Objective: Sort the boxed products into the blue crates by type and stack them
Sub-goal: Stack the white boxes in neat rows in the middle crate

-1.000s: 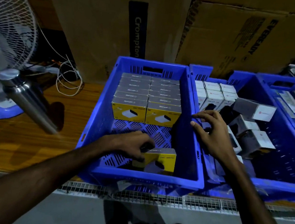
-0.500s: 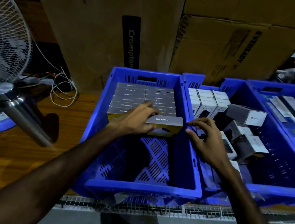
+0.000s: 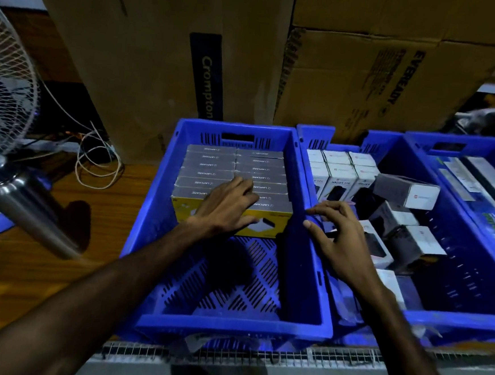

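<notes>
The left blue crate (image 3: 229, 325) holds two rows of yellow boxes with grey tops (image 3: 209, 166) packed against its far wall. My left hand (image 3: 227, 206) lies flat on the nearest box of the right row (image 3: 270, 226), fingers straight across its top. My right hand (image 3: 342, 242) rests on the wall between the left crate and the middle blue crate (image 3: 452, 317), its fingers loosely bent at the rim. In the middle crate, white boxes (image 3: 340, 177) stand in neat rows at the back. Several loose white-and-grey boxes (image 3: 408, 192) lie jumbled in front of them.
A third blue crate (image 3: 416, 140) with long flat packs sits at the far right. Tall cardboard cartons (image 3: 150, 46) stand right behind the crates. A steel bottle (image 3: 28, 208), a fan (image 3: 5, 94) and coiled white cable (image 3: 97, 160) occupy the wooden table to the left.
My left hand lifted a yellow box from the near end of the left crate, carried it to the far rows and set it at the front of the right row. My right hand stayed at the rim.
</notes>
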`<action>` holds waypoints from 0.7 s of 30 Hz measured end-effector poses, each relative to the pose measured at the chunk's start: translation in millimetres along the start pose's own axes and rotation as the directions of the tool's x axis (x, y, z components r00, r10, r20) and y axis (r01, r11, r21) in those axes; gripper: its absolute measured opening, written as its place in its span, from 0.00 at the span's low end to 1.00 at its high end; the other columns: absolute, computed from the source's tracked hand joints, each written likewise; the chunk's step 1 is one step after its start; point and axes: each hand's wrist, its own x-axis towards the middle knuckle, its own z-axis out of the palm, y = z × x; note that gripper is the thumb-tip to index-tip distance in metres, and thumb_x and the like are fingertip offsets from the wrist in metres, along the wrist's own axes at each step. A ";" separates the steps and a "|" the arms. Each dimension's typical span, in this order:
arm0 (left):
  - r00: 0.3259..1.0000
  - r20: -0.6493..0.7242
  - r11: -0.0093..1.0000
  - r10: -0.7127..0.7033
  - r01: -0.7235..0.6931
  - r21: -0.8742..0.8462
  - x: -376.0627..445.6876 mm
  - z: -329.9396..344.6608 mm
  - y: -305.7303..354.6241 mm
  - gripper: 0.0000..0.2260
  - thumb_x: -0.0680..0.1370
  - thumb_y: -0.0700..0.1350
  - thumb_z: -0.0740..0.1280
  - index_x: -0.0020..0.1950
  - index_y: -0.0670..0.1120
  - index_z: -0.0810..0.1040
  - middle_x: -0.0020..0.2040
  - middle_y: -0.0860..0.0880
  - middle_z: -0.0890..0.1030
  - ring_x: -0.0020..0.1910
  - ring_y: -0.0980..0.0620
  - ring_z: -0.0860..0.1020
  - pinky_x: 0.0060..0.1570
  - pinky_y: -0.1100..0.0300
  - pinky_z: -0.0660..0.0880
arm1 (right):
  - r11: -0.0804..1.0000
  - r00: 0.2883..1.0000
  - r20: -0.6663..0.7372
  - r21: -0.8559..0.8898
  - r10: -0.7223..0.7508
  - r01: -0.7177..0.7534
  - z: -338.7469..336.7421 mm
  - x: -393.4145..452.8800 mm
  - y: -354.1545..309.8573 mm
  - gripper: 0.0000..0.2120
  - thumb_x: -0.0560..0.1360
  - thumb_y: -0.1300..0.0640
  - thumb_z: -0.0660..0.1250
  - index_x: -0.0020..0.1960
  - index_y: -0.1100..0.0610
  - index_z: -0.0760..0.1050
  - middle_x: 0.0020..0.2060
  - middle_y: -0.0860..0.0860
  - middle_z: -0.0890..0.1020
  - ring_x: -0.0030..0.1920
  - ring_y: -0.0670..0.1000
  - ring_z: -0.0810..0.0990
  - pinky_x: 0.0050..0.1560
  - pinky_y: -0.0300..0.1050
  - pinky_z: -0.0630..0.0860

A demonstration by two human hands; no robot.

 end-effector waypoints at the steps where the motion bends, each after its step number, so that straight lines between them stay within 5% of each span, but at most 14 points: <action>1: 1.000 0.019 1.000 -0.012 0.012 0.004 -0.3 2.3 1.1 0.24 0.75 0.64 0.69 0.61 0.47 0.80 0.57 0.48 0.74 0.58 0.46 0.72 0.51 0.47 0.77 | 1.000 1.000 -0.003 0.002 0.000 0.000 0.0 -0.3 0.2 0.08 0.78 0.54 0.73 0.57 0.52 0.83 0.56 0.46 0.76 0.58 0.44 0.78 0.55 0.59 0.80; 10: 0.994 0.091 0.998 -0.065 0.063 0.024 -6.9 9.8 17.1 0.24 0.75 0.58 0.73 0.66 0.50 0.74 0.59 0.46 0.72 0.54 0.43 0.77 0.42 0.48 0.78 | 1.000 1.000 -0.011 0.010 0.011 -0.011 1.9 -1.9 1.1 0.08 0.78 0.53 0.73 0.56 0.51 0.83 0.56 0.44 0.75 0.58 0.44 0.79 0.54 0.59 0.80; 21: 0.983 0.147 0.993 -0.110 0.114 -0.022 -2.5 -0.1 23.2 0.35 0.73 0.57 0.75 0.75 0.53 0.63 0.63 0.46 0.69 0.61 0.43 0.73 0.49 0.43 0.80 | 1.000 1.000 0.030 -0.028 0.004 -0.003 -5.2 -4.7 -2.2 0.09 0.77 0.51 0.73 0.57 0.50 0.83 0.58 0.45 0.77 0.57 0.42 0.78 0.59 0.53 0.78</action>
